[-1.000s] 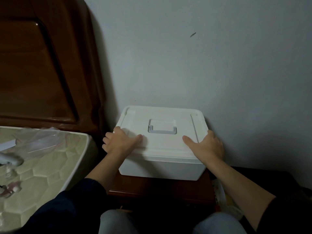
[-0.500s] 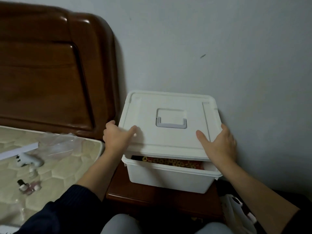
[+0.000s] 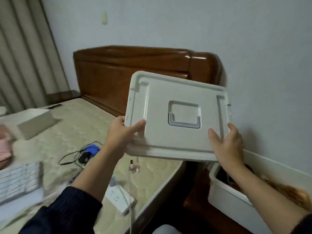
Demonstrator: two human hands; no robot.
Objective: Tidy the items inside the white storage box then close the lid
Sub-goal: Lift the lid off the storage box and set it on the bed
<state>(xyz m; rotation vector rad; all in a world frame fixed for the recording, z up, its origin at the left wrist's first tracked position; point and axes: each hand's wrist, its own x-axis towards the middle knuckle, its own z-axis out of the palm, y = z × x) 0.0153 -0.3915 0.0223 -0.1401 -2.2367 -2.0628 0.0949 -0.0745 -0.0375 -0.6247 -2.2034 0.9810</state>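
Note:
The white lid (image 3: 179,119) with its grey recessed handle is off the box and held up in the air over the bed's edge. My left hand (image 3: 122,130) grips its left edge, thumb on top. My right hand (image 3: 227,143) grips its right front corner, thumb on top. The white storage box (image 3: 236,198) stands open at the lower right on a dark wooden nightstand (image 3: 195,208). Orange-brown items (image 3: 290,193) show inside the box; my right forearm hides most of its contents.
A mattress (image 3: 81,119) lies at left with a black cable and blue item (image 3: 84,152), a white power strip (image 3: 119,198), a white box (image 3: 33,122) and a keyboard (image 3: 18,179). A wooden headboard (image 3: 135,70) stands behind, a curtain (image 3: 25,53) at far left.
The lid was lifted off the box and carried up and to the left, over the bed. The view swung left, so the box now sits at the lower right.

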